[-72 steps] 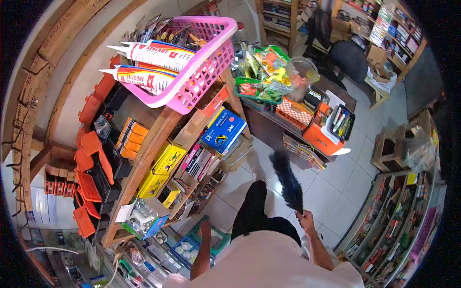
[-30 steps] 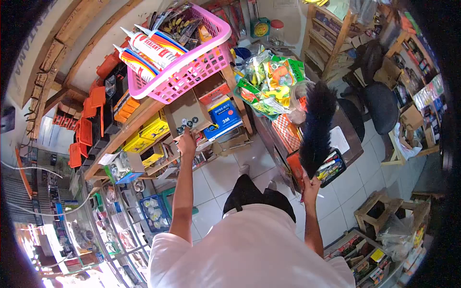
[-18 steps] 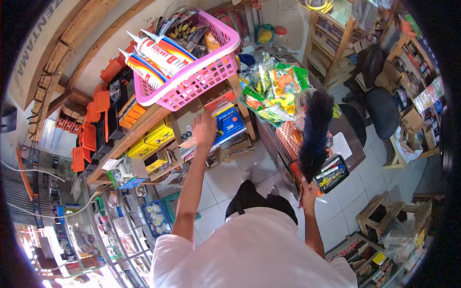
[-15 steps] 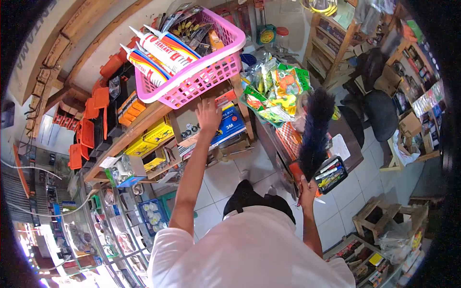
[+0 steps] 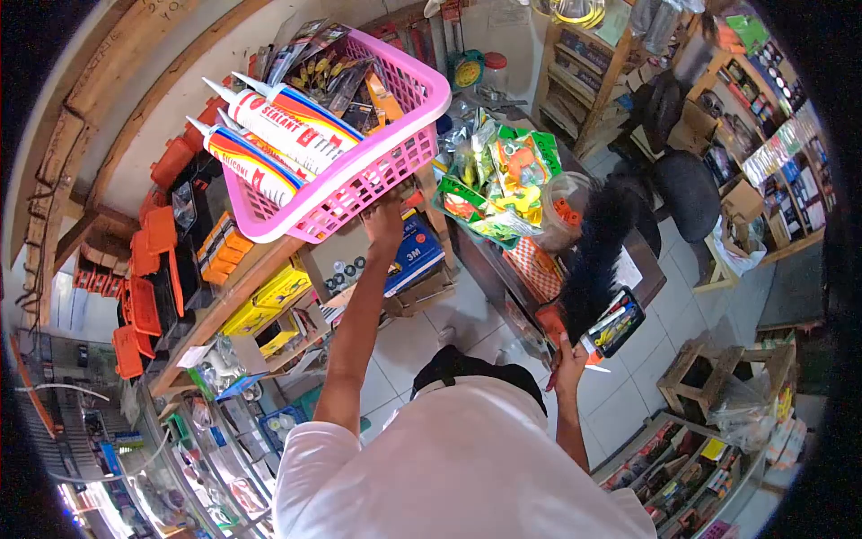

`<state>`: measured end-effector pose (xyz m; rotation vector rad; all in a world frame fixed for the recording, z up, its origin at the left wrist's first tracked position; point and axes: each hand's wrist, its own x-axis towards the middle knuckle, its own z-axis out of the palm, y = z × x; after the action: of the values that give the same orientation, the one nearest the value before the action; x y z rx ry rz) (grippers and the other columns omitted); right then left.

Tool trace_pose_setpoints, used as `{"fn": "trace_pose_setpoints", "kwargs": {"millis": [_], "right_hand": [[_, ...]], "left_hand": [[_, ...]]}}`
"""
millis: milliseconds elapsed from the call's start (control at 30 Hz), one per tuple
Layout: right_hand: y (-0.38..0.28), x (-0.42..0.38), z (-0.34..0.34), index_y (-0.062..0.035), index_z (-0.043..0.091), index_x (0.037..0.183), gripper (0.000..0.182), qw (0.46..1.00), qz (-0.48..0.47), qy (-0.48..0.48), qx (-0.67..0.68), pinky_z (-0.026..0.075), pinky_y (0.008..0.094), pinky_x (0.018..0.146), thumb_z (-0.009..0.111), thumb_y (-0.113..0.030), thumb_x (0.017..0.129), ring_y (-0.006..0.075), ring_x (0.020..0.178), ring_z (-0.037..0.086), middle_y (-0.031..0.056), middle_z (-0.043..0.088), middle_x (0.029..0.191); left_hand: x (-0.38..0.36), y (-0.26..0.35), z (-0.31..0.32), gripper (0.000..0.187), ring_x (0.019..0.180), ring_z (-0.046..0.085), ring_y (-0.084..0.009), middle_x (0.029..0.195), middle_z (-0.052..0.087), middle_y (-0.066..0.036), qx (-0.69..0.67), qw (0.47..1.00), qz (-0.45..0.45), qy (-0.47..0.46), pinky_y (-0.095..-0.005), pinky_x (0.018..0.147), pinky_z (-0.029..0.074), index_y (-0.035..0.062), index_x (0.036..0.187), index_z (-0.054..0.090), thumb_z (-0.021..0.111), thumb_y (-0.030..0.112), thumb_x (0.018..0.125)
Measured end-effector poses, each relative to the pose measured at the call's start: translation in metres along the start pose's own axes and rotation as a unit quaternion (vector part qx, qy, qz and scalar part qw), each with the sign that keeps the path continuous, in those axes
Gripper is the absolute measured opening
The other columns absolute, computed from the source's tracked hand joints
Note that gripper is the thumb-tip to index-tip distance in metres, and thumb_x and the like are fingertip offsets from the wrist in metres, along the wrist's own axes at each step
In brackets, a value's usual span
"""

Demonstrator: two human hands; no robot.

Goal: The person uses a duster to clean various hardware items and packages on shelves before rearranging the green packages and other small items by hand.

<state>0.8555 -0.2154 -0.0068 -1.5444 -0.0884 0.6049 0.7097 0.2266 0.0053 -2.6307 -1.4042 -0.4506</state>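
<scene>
Floor (image 5: 465, 304) separates shelf (image 5: 224, 322) and desk (image 5: 650, 270); right hand (image 5: 567, 364) grips duster (image 5: 594, 260); left hand (image 5: 384, 221), grasp unclear.

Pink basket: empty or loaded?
Loaded: in the basket, sealant tubes lean with nozzles past the rim, beside packets. Cannot tell how full it is underneath.

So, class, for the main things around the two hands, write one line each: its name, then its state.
Right hand: closed around the handle of the duster.
Black duster: held, bristles raised.
Left hand: just below the basket's rim; fingers partly hidden, grip unclear.
Pink basket: uncovered, filled.
Sealant tubes: slanted in the basket, nozzles jutting past its rim.
Packets: heaped.
Pen tray: uncovered, filled.
</scene>
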Motion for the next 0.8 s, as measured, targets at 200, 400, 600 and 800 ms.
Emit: {"fn": "trace_pose_setpoints", "kwargs": {"millis": [200,400,600,800], "right_hand": [[-0.001,-0.005,0.024,-0.0100,0.044,0.067,0.032,0.999,-0.010,0.017,0.035,0.027,0.0235,0.032,0.058,-0.022,0.093,0.0065,0.034,0.035,-0.0021,0.041,0.046],[0.003,-0.009,0.032,-0.0103,0.044,0.064,0.033,0.998,-0.013,-0.020,-0.058,0.027,0.0227,0.034,0.058,-0.019,0.093,0.0060,0.036,0.037,-0.0027,0.043,0.048],[0.056,-0.003,0.047,-0.0093,0.045,0.060,0.035,0.994,-0.059,-0.033,-0.088,0.029,0.0238,0.039,0.065,-0.017,0.087,0.0047,0.042,0.038,-0.0034,0.043,0.049],[0.037,0.003,0.075,-0.0136,0.036,0.059,0.042,0.995,-0.049,0.078,0.044,0.024,0.0236,0.032,0.065,-0.022,0.089,0.0065,0.035,0.034,-0.0029,0.039,0.045]], "left_hand": [[0.000,-0.002,0.007,0.033,0.107,0.057,-0.0319,0.113,0.061,-0.012,0.034,0.999,0.010,-0.015,-0.0560,0.089,0.039,0.0158,0.115,0.062,0.055,0.023,0.084],[0.003,-0.003,-0.011,0.040,0.112,0.053,-0.0345,0.119,0.058,-0.015,-0.048,0.998,0.023,-0.018,-0.0568,0.092,0.037,0.0137,0.120,0.059,0.058,0.033,0.085],[-0.049,0.002,-0.062,0.074,0.122,0.044,-0.0366,0.129,0.050,-0.016,-0.041,0.994,0.029,0.096,-0.0607,0.101,0.028,0.0169,0.140,0.036,0.069,0.040,0.078],[-0.130,-0.040,-0.055,0.078,0.120,0.045,-0.0331,0.125,0.049,-0.023,-0.047,0.988,0.022,-0.143,-0.0601,0.095,0.032,0.0119,0.141,0.031,0.071,0.029,0.076]]}}
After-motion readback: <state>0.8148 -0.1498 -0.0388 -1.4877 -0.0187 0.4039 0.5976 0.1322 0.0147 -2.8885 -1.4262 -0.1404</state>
